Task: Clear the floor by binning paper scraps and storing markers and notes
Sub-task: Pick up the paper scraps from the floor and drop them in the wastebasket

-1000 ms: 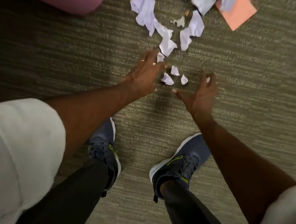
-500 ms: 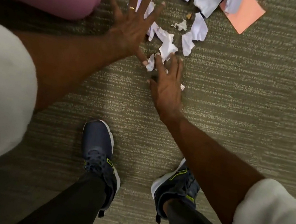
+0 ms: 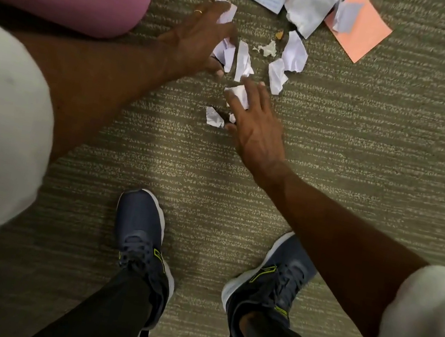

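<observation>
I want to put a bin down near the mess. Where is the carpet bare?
Bare carpet lies between the shoes and the right hand, and right of the crumpled scraps, below the orange note. Crowded: the top centre, around both hands, left hand included.

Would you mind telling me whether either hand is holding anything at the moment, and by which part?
Cannot tell for sure: both the left hand and right hand rest spread over the paper scraps, seemingly gathering, not gripping.
</observation>
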